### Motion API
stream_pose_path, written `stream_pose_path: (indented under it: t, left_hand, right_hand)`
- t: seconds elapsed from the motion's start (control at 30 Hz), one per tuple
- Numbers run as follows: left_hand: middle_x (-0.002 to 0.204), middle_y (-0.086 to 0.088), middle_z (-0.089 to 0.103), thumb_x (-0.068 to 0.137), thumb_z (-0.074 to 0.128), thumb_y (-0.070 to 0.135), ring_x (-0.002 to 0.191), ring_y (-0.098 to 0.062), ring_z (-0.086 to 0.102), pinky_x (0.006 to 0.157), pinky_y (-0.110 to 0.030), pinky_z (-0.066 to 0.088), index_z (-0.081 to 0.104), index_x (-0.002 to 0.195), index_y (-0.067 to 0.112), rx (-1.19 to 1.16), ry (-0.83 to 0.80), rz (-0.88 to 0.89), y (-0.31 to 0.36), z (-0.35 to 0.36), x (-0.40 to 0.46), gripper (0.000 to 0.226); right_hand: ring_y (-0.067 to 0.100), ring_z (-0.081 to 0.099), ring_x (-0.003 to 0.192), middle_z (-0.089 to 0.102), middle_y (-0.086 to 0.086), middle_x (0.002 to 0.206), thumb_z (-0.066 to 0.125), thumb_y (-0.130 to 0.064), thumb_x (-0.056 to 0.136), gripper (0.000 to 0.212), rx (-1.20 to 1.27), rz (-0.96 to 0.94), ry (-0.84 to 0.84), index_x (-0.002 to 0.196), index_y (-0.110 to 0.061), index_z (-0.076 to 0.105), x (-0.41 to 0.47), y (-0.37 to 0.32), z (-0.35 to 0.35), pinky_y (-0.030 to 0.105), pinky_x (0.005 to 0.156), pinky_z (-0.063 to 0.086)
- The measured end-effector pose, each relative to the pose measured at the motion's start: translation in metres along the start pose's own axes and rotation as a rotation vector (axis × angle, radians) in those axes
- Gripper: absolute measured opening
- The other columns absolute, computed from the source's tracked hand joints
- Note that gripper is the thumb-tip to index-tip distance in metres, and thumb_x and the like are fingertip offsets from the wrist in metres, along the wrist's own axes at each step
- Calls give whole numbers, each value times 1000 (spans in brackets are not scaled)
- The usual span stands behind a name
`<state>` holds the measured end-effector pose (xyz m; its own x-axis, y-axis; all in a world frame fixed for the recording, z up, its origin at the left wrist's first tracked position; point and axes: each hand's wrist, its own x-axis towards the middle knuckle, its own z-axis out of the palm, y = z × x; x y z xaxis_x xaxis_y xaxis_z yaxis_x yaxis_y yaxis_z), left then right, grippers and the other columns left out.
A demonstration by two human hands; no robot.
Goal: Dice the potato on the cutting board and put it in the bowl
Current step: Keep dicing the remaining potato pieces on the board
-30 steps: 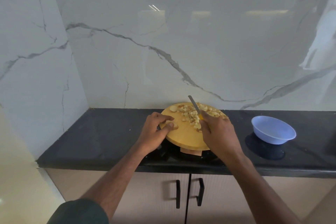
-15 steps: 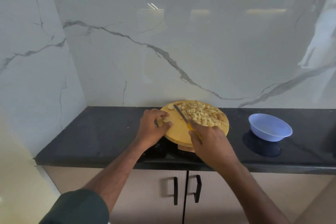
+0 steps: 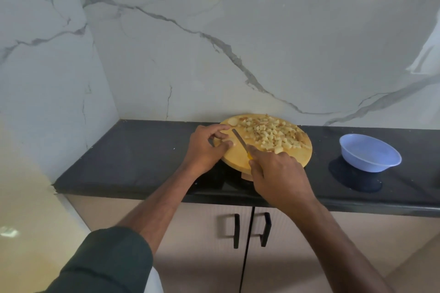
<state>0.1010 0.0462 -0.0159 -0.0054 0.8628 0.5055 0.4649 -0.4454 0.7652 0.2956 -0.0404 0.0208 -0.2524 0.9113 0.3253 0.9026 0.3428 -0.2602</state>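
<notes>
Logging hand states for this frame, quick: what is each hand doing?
Left hand: pinches a potato piece on the cutting board.
Right hand: grips the knife.

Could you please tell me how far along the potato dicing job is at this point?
Mostly diced: a pile of small pale potato cubes covers the round wooden cutting board. In hand: the left hand pinches a last potato piece while the right hand holds the yellow-handled knife beside it. Left: one uncut chunk at the far edge, and the light blue plastic bowl looks empty.
</notes>
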Motion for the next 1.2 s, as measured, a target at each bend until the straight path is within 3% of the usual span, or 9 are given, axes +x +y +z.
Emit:
stream_pose_path:
  t: [0.2,0.57,0.77,0.97,1.2]
  left_hand:
    - [94,27,71,83,80,28,115,-8,55,108,-49,39,71,118,38,-3,-5,-20,-7,0,2,38]
    - [93,19,72,83,80,28,114,-11,58,108,-45,40,69,125,34,-12,-7,-25,-5,0,2,43]
    - [95,27,73,77,74,49,114,-10,64,110,-53,38,66,127,37,31,-60,-33,-4,-2,4,52]
    - [89,22,72,82,82,28,101,9,61,109,-48,43,71,124,32,57,-37,-46,5,-5,6,44]
    - [93,27,71,83,77,38,104,4,60,107,-54,40,71,117,45,163,-89,-10,9,-8,6,35]
  right_hand:
    - [20,60,78,64,-4,85,36,-38,106,47,-38,20,12,153,-38,38,2,-7,5,38,71,53]
    - [20,61,76,64,-3,85,34,-39,106,47,-66,19,8,153,-38,39,2,-10,8,37,70,53]
    - [20,58,78,61,-3,85,36,-38,107,46,-49,25,11,153,-38,39,2,-11,6,35,69,50]
    - [22,60,83,66,-1,92,35,-39,107,46,-35,33,7,153,-38,38,1,-12,4,37,73,52]
    - [20,57,80,62,-2,89,35,-37,107,46,-68,7,-22,153,-37,38,2,-14,2,35,68,47]
